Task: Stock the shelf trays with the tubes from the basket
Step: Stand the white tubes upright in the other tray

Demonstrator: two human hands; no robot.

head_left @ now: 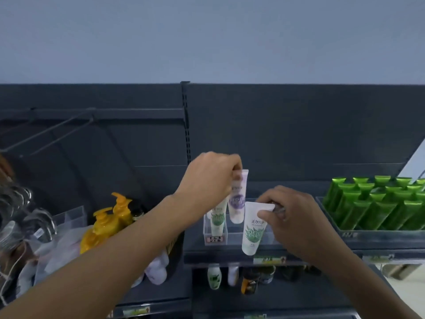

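Observation:
My left hand (211,178) pinches the top of a white tube with a purple print (238,199), holding it upright over the clear shelf tray (208,229). A white tube with a green print (217,221) stands in that tray, partly behind my left wrist. My right hand (292,217) grips the crimped end of another white tube with a green print (253,231), which hangs cap down in front of the tray. A dark basket (177,247) at the left holds more pale tubes (156,268).
Yellow pump bottles (110,222) stand left of the tray. A tray of several green tubes (377,203) fills the right side of the shelf. Small bottles (213,277) sit on the shelf below. Metal hooks (34,217) and plastic bags are at far left.

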